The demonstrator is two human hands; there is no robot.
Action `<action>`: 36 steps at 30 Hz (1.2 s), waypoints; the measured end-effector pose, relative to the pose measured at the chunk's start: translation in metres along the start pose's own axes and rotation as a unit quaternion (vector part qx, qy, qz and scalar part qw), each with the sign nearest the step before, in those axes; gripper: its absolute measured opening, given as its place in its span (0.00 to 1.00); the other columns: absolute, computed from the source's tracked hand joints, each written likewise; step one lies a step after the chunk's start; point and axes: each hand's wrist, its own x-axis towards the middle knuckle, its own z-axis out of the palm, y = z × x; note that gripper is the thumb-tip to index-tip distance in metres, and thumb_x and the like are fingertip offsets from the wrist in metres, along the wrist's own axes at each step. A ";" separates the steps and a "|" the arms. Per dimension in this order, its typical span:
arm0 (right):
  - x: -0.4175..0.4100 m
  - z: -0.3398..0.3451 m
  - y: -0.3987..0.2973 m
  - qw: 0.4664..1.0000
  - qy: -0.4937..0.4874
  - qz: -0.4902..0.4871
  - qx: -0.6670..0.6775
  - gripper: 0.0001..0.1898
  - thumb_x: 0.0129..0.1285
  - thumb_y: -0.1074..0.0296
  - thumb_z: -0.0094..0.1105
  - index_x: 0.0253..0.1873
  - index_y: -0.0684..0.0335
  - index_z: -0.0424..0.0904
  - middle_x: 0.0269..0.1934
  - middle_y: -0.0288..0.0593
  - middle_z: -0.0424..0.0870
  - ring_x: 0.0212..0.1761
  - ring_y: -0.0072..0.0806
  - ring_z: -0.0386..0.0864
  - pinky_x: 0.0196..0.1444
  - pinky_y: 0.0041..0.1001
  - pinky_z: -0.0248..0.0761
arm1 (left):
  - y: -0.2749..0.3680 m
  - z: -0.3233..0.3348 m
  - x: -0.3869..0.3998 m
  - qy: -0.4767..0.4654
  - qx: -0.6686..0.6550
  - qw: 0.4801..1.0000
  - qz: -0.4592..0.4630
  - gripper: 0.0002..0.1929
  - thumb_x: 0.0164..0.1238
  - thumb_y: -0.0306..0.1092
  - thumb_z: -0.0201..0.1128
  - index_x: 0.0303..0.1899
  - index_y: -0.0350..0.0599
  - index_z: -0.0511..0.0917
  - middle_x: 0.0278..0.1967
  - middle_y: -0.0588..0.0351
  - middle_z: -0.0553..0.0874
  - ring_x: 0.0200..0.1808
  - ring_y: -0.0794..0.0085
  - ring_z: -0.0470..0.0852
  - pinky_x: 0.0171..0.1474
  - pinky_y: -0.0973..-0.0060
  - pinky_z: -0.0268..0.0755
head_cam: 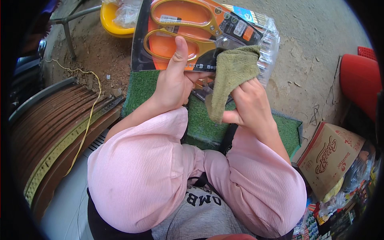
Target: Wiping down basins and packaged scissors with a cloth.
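My left hand (177, 75) grips the lower edge of a blister pack of scissors (183, 55), thumb in front and fingers behind. Gold handles show under clear plastic over an orange and black printed card. In my right hand (252, 102) is an olive-green cloth (237, 69), bunched over the fingers and lying against the pack's lower right corner. The cloth hides the scissors' blades there. Behind the pack, more clear packaging (271, 54) shows at the right, and part of another packaged item (204, 90) shows below my left fingers.
Green artificial turf matting (207, 129) lies under my hands. At the left are a brown slatted rolling shutter (57, 120) and a yellow cord (93, 111). A yellow basin (112, 22) stands at the upper left. To the right are a cardboard box (333, 156) and a red plastic object (360, 81).
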 end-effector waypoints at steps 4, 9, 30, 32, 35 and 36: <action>0.002 0.009 -0.003 0.998 0.065 -0.023 -0.013 0.35 0.48 0.35 0.53 0.43 0.68 0.77 0.42 0.52 0.76 0.45 0.47 0.74 0.49 0.38 0.66 | -0.006 0.000 0.002 -0.001 0.000 1.000 0.011 0.32 0.70 0.60 0.35 0.60 0.39 0.61 0.55 0.49 0.74 0.53 0.63 0.77 0.54 0.64 0.73; 0.002 0.011 -0.007 0.995 0.097 -0.023 -0.009 0.31 0.47 0.41 0.58 0.44 0.69 0.77 0.43 0.52 0.76 0.45 0.47 0.74 0.50 0.39 0.66 | -0.019 0.004 0.000 -0.041 -0.014 0.998 0.039 0.34 0.68 0.62 0.38 0.60 0.41 0.63 0.56 0.54 0.72 0.57 0.68 0.72 0.58 0.66 0.68; 0.009 -0.009 0.001 0.989 0.104 0.037 -0.101 0.16 0.47 0.61 0.62 0.39 0.66 0.78 0.35 0.49 0.79 0.40 0.44 0.76 0.49 0.35 0.66 | -0.020 -0.008 -0.003 -0.098 -0.094 0.989 0.064 0.34 0.69 0.60 0.35 0.64 0.39 0.54 0.60 0.45 0.67 0.60 0.58 0.69 0.63 0.59 0.62; 0.016 -0.004 -0.018 0.996 0.083 -0.006 -0.030 0.17 0.46 0.62 0.63 0.39 0.68 0.77 0.37 0.51 0.78 0.42 0.46 0.75 0.53 0.38 0.64 | -0.026 -0.010 -0.001 -0.070 -0.078 0.994 0.040 0.33 0.70 0.58 0.36 0.64 0.40 0.52 0.61 0.45 0.67 0.62 0.56 0.67 0.65 0.55 0.59; 0.014 -0.006 -0.009 0.998 0.053 -0.013 -0.005 0.15 0.48 0.63 0.62 0.38 0.67 0.77 0.37 0.50 0.78 0.41 0.45 0.75 0.53 0.39 0.63 | -0.025 -0.018 0.000 -0.098 -0.147 0.984 0.032 0.32 0.70 0.58 0.36 0.64 0.40 0.52 0.61 0.45 0.67 0.63 0.56 0.67 0.64 0.55 0.59; 0.011 -0.006 0.000 0.996 0.072 0.015 -0.053 0.14 0.48 0.64 0.61 0.38 0.67 0.77 0.36 0.49 0.79 0.41 0.44 0.76 0.52 0.38 0.64 | -0.022 -0.020 0.000 -0.129 -0.146 0.980 0.038 0.33 0.70 0.58 0.35 0.65 0.40 0.52 0.61 0.44 0.66 0.63 0.56 0.65 0.65 0.55 0.59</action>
